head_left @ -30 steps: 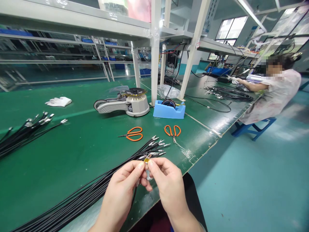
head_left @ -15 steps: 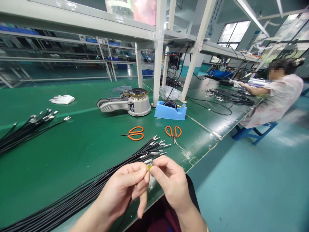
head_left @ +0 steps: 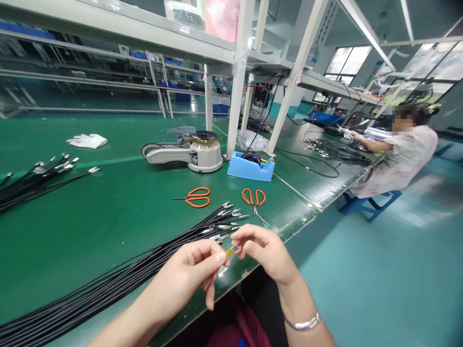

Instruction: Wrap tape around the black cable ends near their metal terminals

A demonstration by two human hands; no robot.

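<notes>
Two bare hands meet over a tiny yellow-banded metal terminal [head_left: 230,251], held in the air just above the edge of the green bench mat [head_left: 119,226]. From here, I see the left hand [head_left: 184,277] with thumb and forefinger closed toward it, and the right hand [head_left: 265,253] with fingers curled in from the other side; I cannot tell whether either truly grips it. Both forearms angle inward. I'd keep this pinch at the fingertips, steady and unhurried, because the piece is so small.
</notes>
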